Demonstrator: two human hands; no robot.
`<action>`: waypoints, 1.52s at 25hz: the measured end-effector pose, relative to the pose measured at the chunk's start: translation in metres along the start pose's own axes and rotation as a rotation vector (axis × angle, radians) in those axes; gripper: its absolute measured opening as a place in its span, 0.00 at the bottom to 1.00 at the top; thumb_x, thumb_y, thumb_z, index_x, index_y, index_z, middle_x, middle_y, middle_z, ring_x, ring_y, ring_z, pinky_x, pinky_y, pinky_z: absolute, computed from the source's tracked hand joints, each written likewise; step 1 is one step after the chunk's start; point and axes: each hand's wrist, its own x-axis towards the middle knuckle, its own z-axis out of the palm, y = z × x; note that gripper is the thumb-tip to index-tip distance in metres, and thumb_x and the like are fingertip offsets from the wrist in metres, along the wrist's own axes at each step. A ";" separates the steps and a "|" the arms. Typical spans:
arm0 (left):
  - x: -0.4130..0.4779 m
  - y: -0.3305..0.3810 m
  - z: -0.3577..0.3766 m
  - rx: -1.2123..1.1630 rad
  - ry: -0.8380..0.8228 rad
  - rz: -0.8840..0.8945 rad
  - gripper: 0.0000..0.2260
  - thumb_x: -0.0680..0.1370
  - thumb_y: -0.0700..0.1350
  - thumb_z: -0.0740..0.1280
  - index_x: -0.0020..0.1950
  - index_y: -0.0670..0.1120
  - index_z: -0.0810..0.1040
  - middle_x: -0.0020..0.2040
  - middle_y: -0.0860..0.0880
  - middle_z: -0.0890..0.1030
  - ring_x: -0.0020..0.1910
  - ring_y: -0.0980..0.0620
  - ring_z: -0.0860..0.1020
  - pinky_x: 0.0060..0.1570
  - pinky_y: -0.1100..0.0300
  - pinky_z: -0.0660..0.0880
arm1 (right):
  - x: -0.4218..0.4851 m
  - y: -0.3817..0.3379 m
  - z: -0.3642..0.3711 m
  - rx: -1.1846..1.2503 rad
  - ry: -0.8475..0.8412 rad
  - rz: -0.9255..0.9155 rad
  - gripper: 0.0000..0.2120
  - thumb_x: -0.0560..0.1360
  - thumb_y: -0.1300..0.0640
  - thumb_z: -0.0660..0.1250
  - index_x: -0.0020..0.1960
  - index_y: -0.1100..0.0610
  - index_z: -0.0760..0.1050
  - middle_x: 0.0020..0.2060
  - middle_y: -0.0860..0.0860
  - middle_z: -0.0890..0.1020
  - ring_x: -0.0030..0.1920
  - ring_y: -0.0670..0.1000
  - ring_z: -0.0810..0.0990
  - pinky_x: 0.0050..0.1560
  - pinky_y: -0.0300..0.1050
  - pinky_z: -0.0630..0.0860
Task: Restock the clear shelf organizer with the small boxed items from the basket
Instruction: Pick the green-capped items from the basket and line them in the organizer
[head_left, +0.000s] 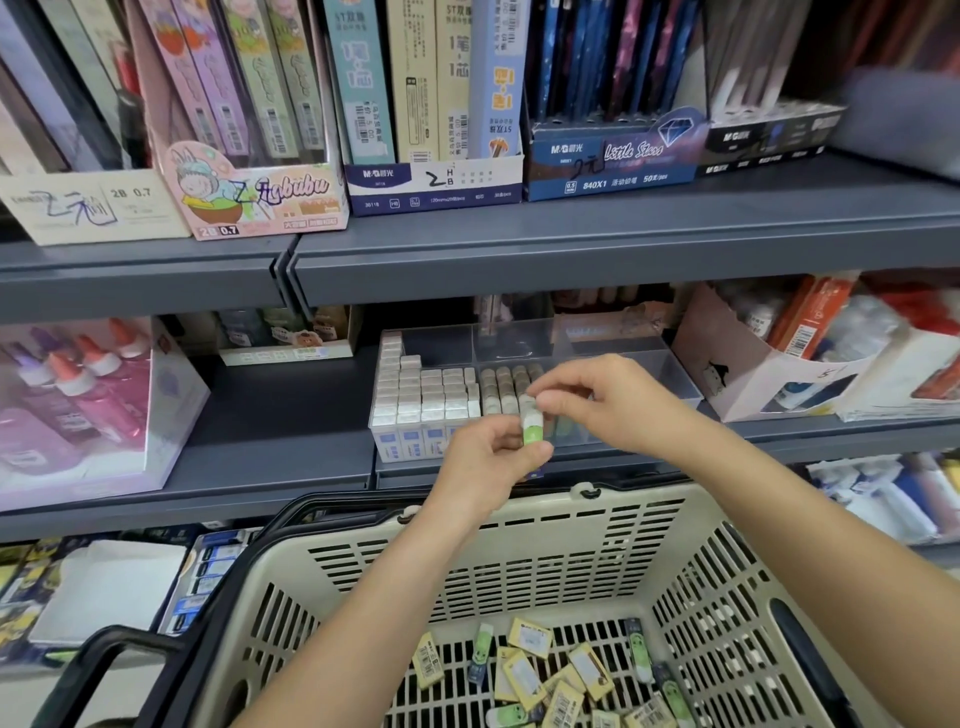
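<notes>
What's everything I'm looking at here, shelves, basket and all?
clear shelf organizer: one, transparent, middle shelf.
white boxes: many, white, organizer's left compartment.
grey-topped items: several rows, grey, next compartment.
basket: one, beige with black handles, below the shelf.
loose boxed items: many, yellow and green, basket floor.
green-and-white box: one, held before the organizer.
display cartons: several, mixed colours, top shelf.
glue bottles: several, pink, orange caps, middle shelf left.
left hand: grips the box's lower part.
right hand: pinches its top.
</notes>
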 end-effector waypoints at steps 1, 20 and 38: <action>0.000 0.001 0.002 0.037 -0.007 0.018 0.09 0.73 0.39 0.70 0.42 0.54 0.77 0.41 0.51 0.79 0.42 0.56 0.76 0.49 0.61 0.75 | -0.003 -0.003 -0.001 0.032 -0.035 0.000 0.08 0.75 0.54 0.66 0.51 0.52 0.81 0.42 0.42 0.82 0.43 0.40 0.77 0.45 0.33 0.70; -0.017 -0.024 -0.047 0.148 0.344 0.083 0.13 0.74 0.44 0.70 0.56 0.51 0.71 0.50 0.54 0.77 0.49 0.60 0.76 0.47 0.75 0.71 | 0.026 0.037 0.006 -0.319 0.016 0.200 0.07 0.76 0.48 0.63 0.51 0.47 0.78 0.50 0.49 0.82 0.53 0.55 0.77 0.51 0.47 0.74; -0.082 -0.033 -0.032 0.131 0.162 0.089 0.08 0.75 0.39 0.68 0.48 0.52 0.75 0.45 0.53 0.79 0.42 0.64 0.77 0.45 0.72 0.72 | -0.045 0.008 0.025 0.136 0.136 0.144 0.07 0.73 0.53 0.67 0.41 0.40 0.76 0.34 0.42 0.80 0.34 0.38 0.75 0.36 0.27 0.70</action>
